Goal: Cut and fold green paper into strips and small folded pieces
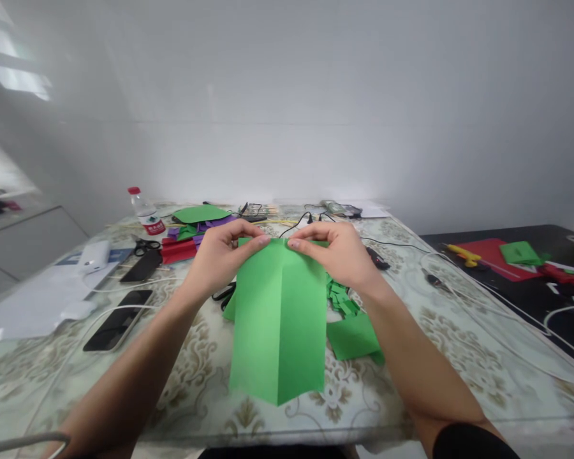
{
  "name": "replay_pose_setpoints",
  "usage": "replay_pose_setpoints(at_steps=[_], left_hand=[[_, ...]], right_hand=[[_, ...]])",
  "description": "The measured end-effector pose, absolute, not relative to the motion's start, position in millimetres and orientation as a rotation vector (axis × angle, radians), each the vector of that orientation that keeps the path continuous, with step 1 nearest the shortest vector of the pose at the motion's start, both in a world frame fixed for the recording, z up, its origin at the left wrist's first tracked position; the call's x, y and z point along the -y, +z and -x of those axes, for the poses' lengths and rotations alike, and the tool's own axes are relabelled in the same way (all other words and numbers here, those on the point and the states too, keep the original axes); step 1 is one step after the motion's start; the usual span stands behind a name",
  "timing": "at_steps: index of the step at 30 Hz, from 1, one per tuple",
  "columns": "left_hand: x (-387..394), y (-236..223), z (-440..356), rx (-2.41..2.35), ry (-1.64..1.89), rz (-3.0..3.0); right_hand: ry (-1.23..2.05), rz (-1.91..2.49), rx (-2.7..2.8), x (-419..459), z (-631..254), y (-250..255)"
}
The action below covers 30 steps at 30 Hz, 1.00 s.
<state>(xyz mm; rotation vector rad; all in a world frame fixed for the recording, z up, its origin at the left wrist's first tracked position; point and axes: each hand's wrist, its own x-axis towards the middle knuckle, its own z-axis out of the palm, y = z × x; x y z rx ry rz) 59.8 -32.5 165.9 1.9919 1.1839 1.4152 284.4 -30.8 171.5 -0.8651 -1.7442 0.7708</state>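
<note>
Between my hands hangs a sheet of green paper [280, 325], held up by its top edge and creased lengthwise down the middle. My left hand [227, 252] pinches that edge left of the crease, thumb on the near face. Just right of the crease my right hand [337, 250] pinches the same edge, its thumb tip close to the left one. Behind the sheet, small green paper scraps [342, 299] and a folded green piece [354, 336] lie on the table, partly hidden. Black scissor handles [226, 293] seem to show at the sheet's left side.
Two phones [118, 320], a white power bank [94, 256] and a red-capped bottle [146, 211] stand or lie at left. Purple and red papers [179, 250] sit farther back. White cables [488, 309] cross the right side, near a yellow-handled tool [463, 255] on a black surface.
</note>
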Motion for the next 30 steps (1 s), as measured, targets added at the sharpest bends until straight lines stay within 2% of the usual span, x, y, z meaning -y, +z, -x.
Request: replay_pose_setpoints(at_steps=[22,26,30], left_hand=[[35.1,164.3,-65.0,-1.218,1.547,-1.934],[32.4,163.5,-62.2,-1.219,1.59,-1.941],[28.6,161.7,-61.0,-1.143,1.626,-1.747]], right_hand=[[0.788,0.853,1.632,29.4,-279.9,168.3],[0.888,0.877,1.594,29.6,-283.8,168.9],[0.909,0.934,1.595,26.6,-288.8,168.7]])
